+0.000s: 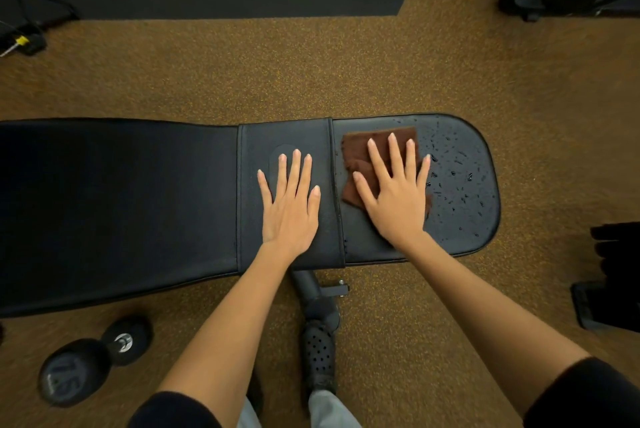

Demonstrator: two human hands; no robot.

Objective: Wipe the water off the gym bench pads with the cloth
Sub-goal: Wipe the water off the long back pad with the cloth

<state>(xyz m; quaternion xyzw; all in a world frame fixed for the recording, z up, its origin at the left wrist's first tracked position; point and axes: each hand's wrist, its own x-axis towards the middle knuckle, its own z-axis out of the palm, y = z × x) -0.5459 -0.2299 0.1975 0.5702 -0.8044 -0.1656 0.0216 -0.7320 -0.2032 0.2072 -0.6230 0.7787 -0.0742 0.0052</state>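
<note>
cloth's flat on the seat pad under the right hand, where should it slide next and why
Probably toward the rounded end: the right hand presses the brown cloth flat on the seat pad, and the water droplets lie just beyond its fingers.

Brown cloth (360, 154) flat on droplet-covered black seat pad (464, 185); adjoining back pad (121, 202) dry.

Black padded gym bench (117, 206) across speckled brown floor (242, 74), 2 hands pressed flat on it, left hand (290, 206) on bare pad, right hand (394, 192) on brown cloth (360, 150), water droplets (460, 178) on seat pad, dumbbell (90, 358) on floor beside bench
</note>
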